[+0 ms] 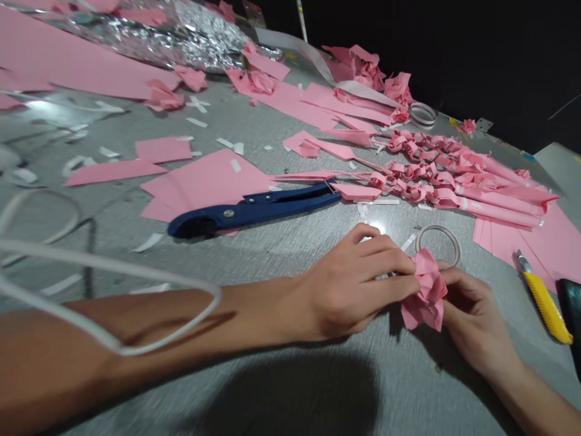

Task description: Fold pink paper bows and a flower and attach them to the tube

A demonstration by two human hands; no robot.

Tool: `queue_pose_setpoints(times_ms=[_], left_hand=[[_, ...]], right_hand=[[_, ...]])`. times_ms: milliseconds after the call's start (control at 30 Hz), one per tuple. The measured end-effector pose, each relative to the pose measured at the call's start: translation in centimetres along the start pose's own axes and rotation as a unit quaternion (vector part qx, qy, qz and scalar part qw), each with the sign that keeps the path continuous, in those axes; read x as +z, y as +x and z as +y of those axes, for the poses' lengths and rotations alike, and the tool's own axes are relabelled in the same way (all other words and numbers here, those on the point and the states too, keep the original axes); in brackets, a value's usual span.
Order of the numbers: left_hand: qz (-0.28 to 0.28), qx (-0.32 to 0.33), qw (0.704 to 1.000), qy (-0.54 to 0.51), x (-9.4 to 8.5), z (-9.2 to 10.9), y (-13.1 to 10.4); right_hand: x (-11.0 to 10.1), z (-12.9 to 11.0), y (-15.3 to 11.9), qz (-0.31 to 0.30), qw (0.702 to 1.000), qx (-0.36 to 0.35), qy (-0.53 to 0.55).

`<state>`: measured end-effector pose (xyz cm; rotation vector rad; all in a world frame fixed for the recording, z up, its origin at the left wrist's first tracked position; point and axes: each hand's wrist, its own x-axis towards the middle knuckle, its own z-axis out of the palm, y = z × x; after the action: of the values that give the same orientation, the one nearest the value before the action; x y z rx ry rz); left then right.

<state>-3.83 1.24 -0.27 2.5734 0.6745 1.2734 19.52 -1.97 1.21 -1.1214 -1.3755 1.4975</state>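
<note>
A crumpled pink paper flower (425, 292) is held between both hands above the grey table. My left hand (358, 281) reaches in from the left, its fingers closed on the flower's left side. From the right, my right hand (474, 318) pinches the flower's other edge between thumb and fingers. A roll of tape (438, 243) lies just behind the flower. Beyond my left hand rests a blue-handled tool (254, 209), partly over pink paper sheets (209, 181).
Linked pink paper chains (426, 175) spread behind the hands. A yellow cutter (547, 306) and a dark object (571, 315) lie at the right. A white cable (104, 263) loops over the left forearm. Silvery plastic (190, 36) and paper scraps lie farther back.
</note>
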Motion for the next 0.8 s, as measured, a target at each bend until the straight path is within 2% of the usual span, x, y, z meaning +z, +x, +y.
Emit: queue_pose_setpoints(times_ms=[233,367,600,700,800], left_hand=[[-0.002,-0.011,0.999,-0.041,0.41,-0.22,-0.03],[0.017,0.008,0.998,-0.055,0.60,-0.38,-0.07],[-0.010,-0.016,0.998,-0.059,0.13,-0.22,0.07],[0.009,-0.023,0.998,-0.062,0.02,-0.02,0.20],[0.047,-0.062,0.994,-0.079,0.00,0.39,0.46]], right_hand=[[-0.16,-0.03,-0.06,-0.008,1.000,0.000,0.002],[-0.21,0.02,-0.09,-0.009,1.000,0.003,0.005],[-0.39,0.34,-0.27,-0.002,1.000,-0.002,0.003],[-0.36,0.44,-0.29,-0.001,1.000,-0.009,0.002],[-0.09,0.46,-0.34,0.018,0.999,-0.026,-0.013]])
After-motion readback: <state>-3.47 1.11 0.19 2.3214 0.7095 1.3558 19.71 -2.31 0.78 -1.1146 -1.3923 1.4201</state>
